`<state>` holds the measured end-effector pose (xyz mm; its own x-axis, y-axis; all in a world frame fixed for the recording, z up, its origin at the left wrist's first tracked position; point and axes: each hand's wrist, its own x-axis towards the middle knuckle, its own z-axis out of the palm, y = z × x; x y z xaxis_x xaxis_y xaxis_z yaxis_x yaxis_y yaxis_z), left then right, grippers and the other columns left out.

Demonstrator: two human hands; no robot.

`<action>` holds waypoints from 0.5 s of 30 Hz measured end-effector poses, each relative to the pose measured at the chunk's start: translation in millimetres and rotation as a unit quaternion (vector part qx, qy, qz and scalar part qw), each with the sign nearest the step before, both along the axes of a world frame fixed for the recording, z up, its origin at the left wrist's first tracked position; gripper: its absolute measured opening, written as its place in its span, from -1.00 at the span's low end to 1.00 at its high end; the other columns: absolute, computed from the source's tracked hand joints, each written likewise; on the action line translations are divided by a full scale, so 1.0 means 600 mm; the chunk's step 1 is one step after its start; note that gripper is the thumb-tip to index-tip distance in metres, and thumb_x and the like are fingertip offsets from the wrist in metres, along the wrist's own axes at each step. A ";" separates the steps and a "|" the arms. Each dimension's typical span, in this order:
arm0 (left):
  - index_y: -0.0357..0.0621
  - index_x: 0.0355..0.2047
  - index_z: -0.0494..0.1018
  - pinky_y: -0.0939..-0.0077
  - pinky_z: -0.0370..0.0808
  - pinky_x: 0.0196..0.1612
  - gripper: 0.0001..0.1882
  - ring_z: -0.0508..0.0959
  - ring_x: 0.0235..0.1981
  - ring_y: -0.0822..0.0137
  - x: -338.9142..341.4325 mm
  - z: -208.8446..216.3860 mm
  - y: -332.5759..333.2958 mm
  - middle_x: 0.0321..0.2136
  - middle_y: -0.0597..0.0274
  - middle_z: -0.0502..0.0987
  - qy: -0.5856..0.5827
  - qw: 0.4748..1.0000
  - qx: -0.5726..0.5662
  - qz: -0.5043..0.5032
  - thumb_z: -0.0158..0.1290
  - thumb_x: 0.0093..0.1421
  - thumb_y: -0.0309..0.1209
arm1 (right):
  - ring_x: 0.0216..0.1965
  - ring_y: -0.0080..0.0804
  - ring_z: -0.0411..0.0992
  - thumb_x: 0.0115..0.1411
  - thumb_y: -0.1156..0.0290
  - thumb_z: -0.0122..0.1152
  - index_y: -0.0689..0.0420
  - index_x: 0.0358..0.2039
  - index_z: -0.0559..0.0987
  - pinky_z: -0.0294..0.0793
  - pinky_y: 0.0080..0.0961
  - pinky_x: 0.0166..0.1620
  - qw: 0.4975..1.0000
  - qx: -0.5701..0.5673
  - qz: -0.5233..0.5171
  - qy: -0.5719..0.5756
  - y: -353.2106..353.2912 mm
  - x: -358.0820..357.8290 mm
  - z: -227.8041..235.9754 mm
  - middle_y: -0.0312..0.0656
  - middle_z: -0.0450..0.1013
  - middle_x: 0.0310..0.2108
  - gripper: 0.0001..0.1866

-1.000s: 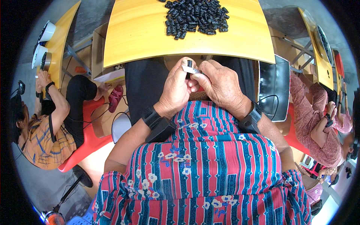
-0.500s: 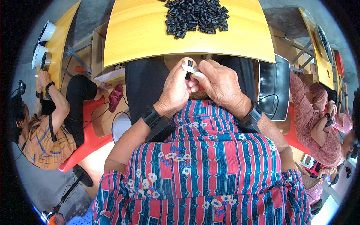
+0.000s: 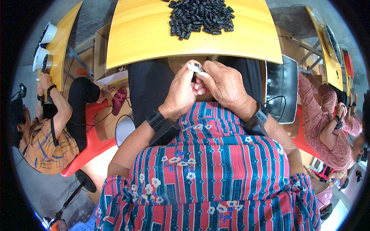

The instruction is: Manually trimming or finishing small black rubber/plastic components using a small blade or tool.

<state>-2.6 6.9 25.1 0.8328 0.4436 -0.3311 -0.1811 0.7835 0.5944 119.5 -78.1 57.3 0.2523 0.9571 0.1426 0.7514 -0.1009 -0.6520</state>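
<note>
Just off the near edge of the yellow table, my left hand point(image 3: 179, 92) is closed on a small black plastic part point(image 3: 197, 65), pinched between thumb and fingers. My right hand point(image 3: 228, 85) meets it from the right, its thumb and forefinger closed on a small flat pale strip point(image 3: 192, 68) that lies across the black part. Whether the strip is a blade or something else I cannot tell. Fingers hide most of both things. A heap of similar black plastic parts point(image 3: 200, 17) lies beyond my hands on the table.
My yellow table point(image 3: 138, 34) curves in front of me. A cardboard box point(image 3: 101, 50) stands at its left, a black-lined box point(image 3: 281, 90) at its right. A person point(image 3: 50, 142) works at a left table with white tubs point(image 3: 48, 34); another person point(image 3: 327, 123) sits at right.
The pale strip and the black part have tilted slightly between my fingers. Both hands stay in nearly the same place, and the heap is unchanged.
</note>
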 end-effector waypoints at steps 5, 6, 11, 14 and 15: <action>-0.05 -0.37 0.28 0.71 0.24 -0.53 -0.70 0.20 -0.59 0.59 0.000 0.000 0.002 -0.58 0.41 0.21 -0.035 0.999 -0.016 0.002 -0.30 0.39 -0.16 | -0.41 -0.08 0.45 0.21 0.20 0.02 0.08 -0.35 0.48 0.42 -0.22 -0.37 1.000 0.013 0.014 -0.025 -0.004 0.001 0.006 -0.12 0.43 -0.47 -0.78; -0.05 -0.38 0.28 0.71 0.24 -0.53 -0.70 0.19 -0.59 0.60 -0.001 -0.001 0.003 -0.58 0.42 0.21 -0.037 0.999 -0.016 0.002 -0.30 0.39 -0.16 | -0.41 -0.09 0.45 0.21 0.19 0.02 0.08 -0.32 0.48 0.43 -0.23 -0.37 0.999 0.018 0.017 -0.022 -0.004 0.000 0.005 -0.13 0.43 -0.46 -0.77; -0.04 -0.38 0.28 0.72 0.24 -0.53 -0.70 0.19 -0.60 0.60 -0.002 -0.002 0.003 -0.59 0.42 0.21 -0.039 0.999 -0.005 -0.001 -0.29 0.39 -0.15 | -0.40 -0.10 0.46 0.21 0.20 0.02 0.08 -0.30 0.48 0.44 -0.25 -0.36 0.999 0.014 0.025 -0.042 -0.005 0.002 0.010 -0.13 0.43 -0.44 -0.77; -0.04 -0.38 0.27 0.72 0.24 -0.53 -0.70 0.19 -0.59 0.60 -0.003 -0.001 0.003 -0.57 0.42 0.21 -0.045 0.999 0.003 -0.005 -0.29 0.39 -0.15 | -0.39 -0.10 0.46 0.21 0.20 0.02 0.08 -0.30 0.48 0.44 -0.25 -0.36 0.999 0.012 0.028 -0.039 -0.005 0.003 0.011 -0.13 0.43 -0.44 -0.77; -0.04 -0.38 0.27 0.71 0.24 -0.53 -0.70 0.19 -0.59 0.60 -0.002 -0.001 0.001 -0.57 0.42 0.21 -0.029 1.000 0.001 0.000 -0.29 0.38 -0.15 | -0.39 -0.10 0.46 0.21 0.21 0.02 0.08 -0.30 0.48 0.44 -0.24 -0.35 0.999 0.007 0.030 -0.038 -0.005 0.003 0.012 -0.13 0.43 -0.44 -0.78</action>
